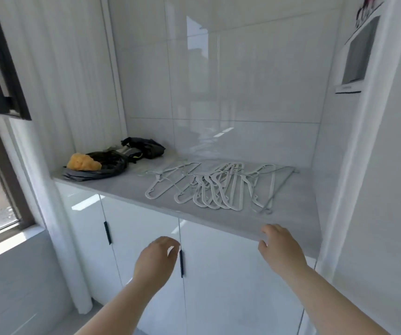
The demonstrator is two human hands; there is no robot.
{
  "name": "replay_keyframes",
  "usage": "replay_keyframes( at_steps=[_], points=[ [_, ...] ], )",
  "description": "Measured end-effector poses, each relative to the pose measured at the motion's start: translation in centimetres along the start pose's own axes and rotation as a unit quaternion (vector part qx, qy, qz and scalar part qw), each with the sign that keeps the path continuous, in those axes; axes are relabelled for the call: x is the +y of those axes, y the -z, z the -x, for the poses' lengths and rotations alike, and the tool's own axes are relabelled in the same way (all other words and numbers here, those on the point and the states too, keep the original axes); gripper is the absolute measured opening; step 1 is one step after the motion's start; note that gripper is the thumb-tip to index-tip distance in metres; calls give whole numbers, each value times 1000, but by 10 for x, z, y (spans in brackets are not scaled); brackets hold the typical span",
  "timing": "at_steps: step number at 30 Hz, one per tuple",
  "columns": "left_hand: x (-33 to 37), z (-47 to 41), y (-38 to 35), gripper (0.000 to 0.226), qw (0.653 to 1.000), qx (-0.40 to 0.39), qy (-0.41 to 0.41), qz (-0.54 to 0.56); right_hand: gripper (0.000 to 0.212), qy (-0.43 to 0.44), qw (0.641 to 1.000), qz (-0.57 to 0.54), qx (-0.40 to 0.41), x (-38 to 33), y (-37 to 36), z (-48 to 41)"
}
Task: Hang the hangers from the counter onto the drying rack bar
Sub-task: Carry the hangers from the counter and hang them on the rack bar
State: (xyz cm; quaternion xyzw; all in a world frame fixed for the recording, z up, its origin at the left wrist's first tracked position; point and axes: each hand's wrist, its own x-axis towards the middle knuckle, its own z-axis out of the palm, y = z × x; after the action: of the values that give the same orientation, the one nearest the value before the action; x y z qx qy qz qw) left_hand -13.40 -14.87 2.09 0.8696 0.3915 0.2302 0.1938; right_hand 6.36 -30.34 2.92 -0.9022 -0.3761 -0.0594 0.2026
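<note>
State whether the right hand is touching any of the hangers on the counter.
Apart. The head view shows bare counter between the right hand, at the front edge, and the nearest hangers.

Hangers: a batch of slim white and pale grey ones, all much alike.
Pose: lying flat, long sides running from the front towards the back wall, fanned side by side.
Overlap: the middle ones are packed and crossing each other; those at the left and right ends spread looser.
Place: on the right half of the grey counter, back from its front edge.
</note>
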Motion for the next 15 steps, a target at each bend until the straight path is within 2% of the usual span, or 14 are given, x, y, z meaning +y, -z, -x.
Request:
replay_keyframes(
  at_steps=[9, 12, 15],
  points=[
    [12, -143, -68, 47, 996, -27, -74, -42, 39, -45, 999, 2, 28, 4, -52, -94],
    [10, -164, -88, 49, 994, -42, -73, -76, 45, -34, 998, 30, 38, 9, -67, -112],
    [4, -170, -102, 45, 991, -12, -81, -106, 40, -29, 997, 48, 52, 11, -72, -138]
  ],
)
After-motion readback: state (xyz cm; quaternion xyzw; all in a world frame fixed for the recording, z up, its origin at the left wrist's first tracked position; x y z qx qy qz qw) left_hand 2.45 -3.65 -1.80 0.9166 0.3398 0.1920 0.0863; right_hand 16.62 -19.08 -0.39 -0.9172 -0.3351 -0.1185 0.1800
